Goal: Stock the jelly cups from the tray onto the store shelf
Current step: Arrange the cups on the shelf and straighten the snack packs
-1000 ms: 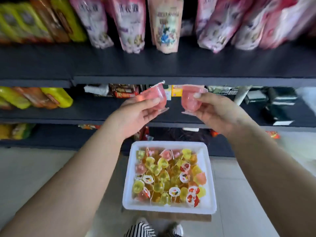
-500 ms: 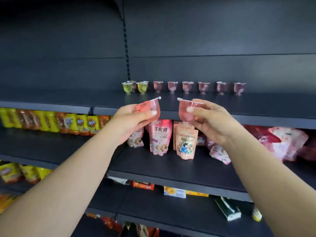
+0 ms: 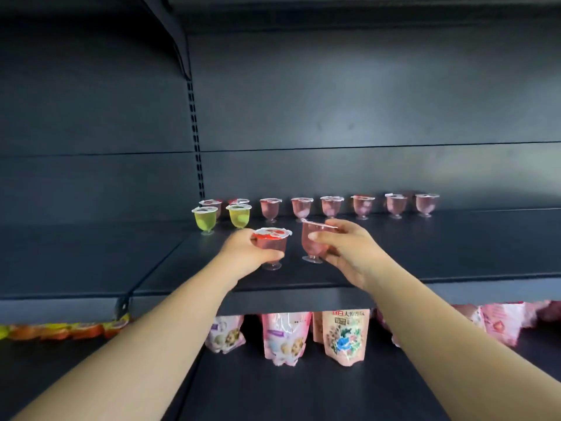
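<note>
My left hand (image 3: 243, 250) grips a pink jelly cup with a red-and-white lid (image 3: 271, 244), its foot at or just above the dark shelf (image 3: 455, 247). My right hand (image 3: 349, 247) holds a second pink jelly cup (image 3: 315, 241), tilted slightly, foot close to the shelf surface. Both cups sit in front of the back row. That row holds several pink jelly cups (image 3: 362, 206) along the rear wall and two green jelly cups (image 3: 206, 218) at its left end, with two more pink ones behind the green. The tray is out of view.
Bare shelf stretches left of the green cups and right of my right hand. A slotted upright (image 3: 195, 141) divides the back panel. Below, pink snack pouches (image 3: 285, 337) and yellow-orange packets (image 3: 60, 329) stand on the lower shelf.
The view has risen from the tray to the upper shelf. Both hands have carried their pink cups forward and down onto the shelf in front of the back row.
</note>
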Action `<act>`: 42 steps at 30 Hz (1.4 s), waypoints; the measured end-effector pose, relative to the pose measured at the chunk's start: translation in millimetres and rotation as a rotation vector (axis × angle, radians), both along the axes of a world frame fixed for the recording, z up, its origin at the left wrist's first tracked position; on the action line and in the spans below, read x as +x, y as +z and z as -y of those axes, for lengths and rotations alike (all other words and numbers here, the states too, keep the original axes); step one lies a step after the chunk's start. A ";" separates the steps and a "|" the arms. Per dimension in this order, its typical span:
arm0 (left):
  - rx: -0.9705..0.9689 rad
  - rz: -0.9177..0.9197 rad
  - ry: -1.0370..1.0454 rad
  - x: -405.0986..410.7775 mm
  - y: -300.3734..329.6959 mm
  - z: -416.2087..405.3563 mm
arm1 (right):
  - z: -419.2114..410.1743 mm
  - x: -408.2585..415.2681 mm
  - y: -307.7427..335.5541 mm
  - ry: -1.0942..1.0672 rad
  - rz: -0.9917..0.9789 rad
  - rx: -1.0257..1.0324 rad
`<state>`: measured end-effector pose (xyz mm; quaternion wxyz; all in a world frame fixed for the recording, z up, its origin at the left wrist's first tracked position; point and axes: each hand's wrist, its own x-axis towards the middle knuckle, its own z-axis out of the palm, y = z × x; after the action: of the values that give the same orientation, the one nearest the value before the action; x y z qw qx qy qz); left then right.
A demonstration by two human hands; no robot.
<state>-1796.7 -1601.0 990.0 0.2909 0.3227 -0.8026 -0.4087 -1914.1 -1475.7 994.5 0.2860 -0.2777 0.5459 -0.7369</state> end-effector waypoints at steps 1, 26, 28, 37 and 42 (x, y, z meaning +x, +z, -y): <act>0.003 0.007 -0.008 -5.9 -2.0 12.7 | 11.6 -4.5 -1.0 -0.038 -0.018 0.025; 0.047 0.070 0.125 39.0 -14.3 166.6 | 179.8 16.7 -17.4 0.015 -0.526 0.412; 0.082 0.097 0.166 43.9 -11.5 160.6 | 178.4 15.7 -18.7 0.037 -0.480 0.410; -0.270 -0.218 0.317 98.5 -10.3 22.1 | 50.5 78.8 -12.9 -0.106 -0.804 0.167; -0.520 -0.166 0.363 103.9 -69.5 -96.7 | -71.5 80.2 -67.8 -0.040 -1.044 0.135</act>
<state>-1692.8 -1504.3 920.4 0.4962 0.3408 -0.7830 -0.1566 -1833.9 -1404.2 926.7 -0.0208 -0.5785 0.6672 -0.4687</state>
